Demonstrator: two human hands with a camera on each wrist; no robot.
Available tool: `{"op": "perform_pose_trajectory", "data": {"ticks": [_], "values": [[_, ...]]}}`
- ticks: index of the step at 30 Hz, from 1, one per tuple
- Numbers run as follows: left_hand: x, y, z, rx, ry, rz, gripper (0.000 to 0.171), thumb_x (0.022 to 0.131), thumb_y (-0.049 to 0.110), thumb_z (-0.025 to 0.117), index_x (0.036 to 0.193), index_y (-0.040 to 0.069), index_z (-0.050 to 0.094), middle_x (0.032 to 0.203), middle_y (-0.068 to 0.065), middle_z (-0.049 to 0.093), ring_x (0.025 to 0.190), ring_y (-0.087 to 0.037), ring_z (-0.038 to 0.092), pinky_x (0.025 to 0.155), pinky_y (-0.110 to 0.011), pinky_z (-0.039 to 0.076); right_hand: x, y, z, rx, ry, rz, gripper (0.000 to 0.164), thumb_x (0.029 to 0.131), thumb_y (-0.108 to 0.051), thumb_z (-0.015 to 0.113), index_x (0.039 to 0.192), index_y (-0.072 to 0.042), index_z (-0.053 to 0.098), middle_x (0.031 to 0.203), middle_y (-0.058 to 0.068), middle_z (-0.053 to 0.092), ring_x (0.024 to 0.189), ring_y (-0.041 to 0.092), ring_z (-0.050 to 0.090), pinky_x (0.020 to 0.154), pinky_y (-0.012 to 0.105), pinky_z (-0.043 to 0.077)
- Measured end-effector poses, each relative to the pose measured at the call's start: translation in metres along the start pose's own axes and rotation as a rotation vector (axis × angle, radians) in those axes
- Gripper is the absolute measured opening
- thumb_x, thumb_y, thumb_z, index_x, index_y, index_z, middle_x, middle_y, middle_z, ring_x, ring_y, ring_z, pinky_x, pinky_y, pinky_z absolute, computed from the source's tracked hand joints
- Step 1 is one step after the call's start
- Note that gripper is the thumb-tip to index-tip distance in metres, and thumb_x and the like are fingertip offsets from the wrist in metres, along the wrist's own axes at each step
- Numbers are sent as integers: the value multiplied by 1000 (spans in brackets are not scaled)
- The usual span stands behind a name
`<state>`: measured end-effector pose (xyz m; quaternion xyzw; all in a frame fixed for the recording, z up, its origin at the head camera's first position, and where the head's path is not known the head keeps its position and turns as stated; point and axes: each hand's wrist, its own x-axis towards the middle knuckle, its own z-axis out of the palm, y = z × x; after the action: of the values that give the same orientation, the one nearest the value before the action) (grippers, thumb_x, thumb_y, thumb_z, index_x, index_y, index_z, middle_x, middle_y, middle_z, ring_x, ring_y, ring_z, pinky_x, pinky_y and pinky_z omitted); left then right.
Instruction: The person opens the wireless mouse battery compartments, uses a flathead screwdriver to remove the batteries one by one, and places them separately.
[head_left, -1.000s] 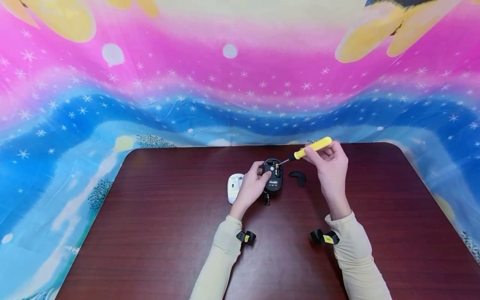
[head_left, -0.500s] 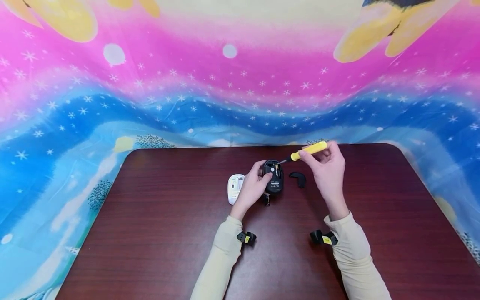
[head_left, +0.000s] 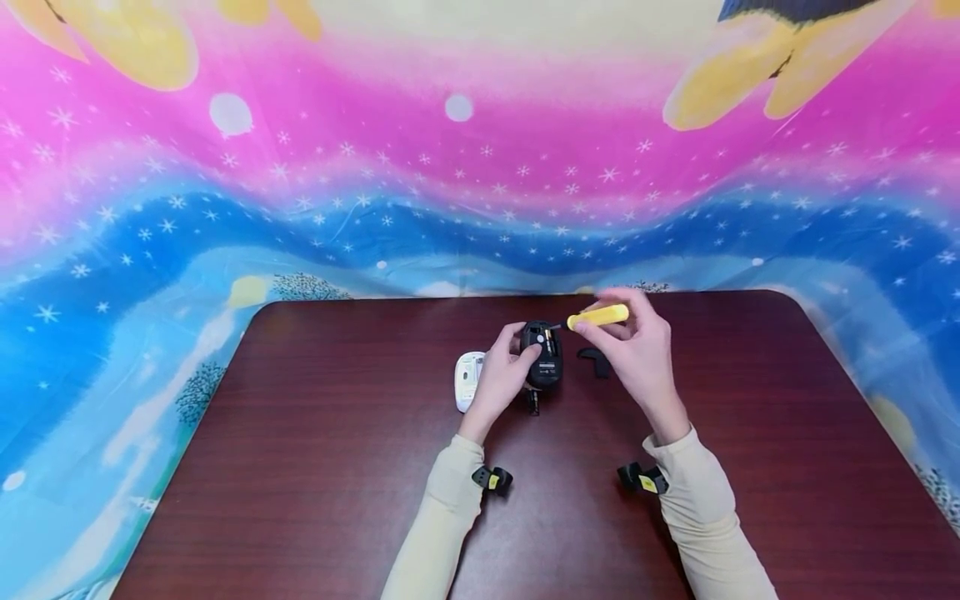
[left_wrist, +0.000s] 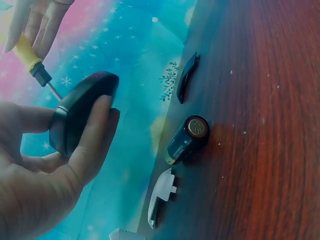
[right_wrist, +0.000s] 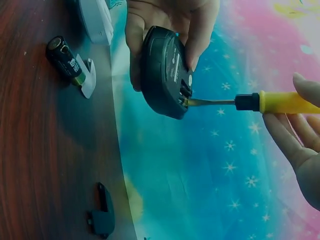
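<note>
My left hand [head_left: 504,375] grips a black computer mouse [head_left: 551,372] above the table, thumb on its underside, which faces me in the head view. Its battery compartment is uncovered, and a battery [head_left: 549,338] lies inside. With thumb and fingers, my right hand [head_left: 643,354] holds a screwdriver [head_left: 600,317] by its yellow handle. In the right wrist view the screwdriver's metal shaft [right_wrist: 212,102] reaches into the compartment at one end; the exact contact of its tip is too small to tell.
A loose black battery [left_wrist: 189,135] stands or lies on the table [head_left: 337,467] below the mouse. Right of it is a black battery cover [head_left: 595,362]. A white mouse [head_left: 467,382] lies at the left, partly behind my left hand, near a small white cover [right_wrist: 88,80].
My right hand and the screwdriver have moved left and slightly down, the handle swinging to a flatter angle. The mouse has shifted a little left in my left hand.
</note>
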<state>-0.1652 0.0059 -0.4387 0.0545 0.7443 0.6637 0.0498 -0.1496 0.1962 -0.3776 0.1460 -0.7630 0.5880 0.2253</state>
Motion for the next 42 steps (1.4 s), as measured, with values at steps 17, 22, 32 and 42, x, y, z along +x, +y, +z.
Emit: {"op": "perform_pose_trajectory", "data": {"ticks": [17,22,32,42], "values": [[2,5,-10,-165,7,2,44,100,15,64,142,7,57,111,-16,67,81,-19,71,62,-53,61,6,9,1,68,-121,-25,29,86,5,81,114,-1,77,108,15,76,95,13,70,81,24,58],[2,7,-7,-172,25,12,43,100,12,64,142,7,57,107,-13,66,79,-14,68,62,-41,60,4,9,6,96,-100,-13,29,86,9,79,114,1,77,110,18,76,96,11,71,80,22,57],[-1,8,4,-249,95,-44,47,97,8,65,143,9,52,108,-9,58,78,-14,63,55,-28,47,-2,17,19,83,-51,-39,28,86,9,79,113,1,77,110,18,76,97,9,70,83,21,56],[2,6,5,-179,202,12,35,98,10,66,132,4,63,114,-15,71,95,-19,66,80,-30,53,-4,20,24,60,-34,-30,27,86,8,79,112,0,77,108,17,76,99,9,70,84,22,56]]}}
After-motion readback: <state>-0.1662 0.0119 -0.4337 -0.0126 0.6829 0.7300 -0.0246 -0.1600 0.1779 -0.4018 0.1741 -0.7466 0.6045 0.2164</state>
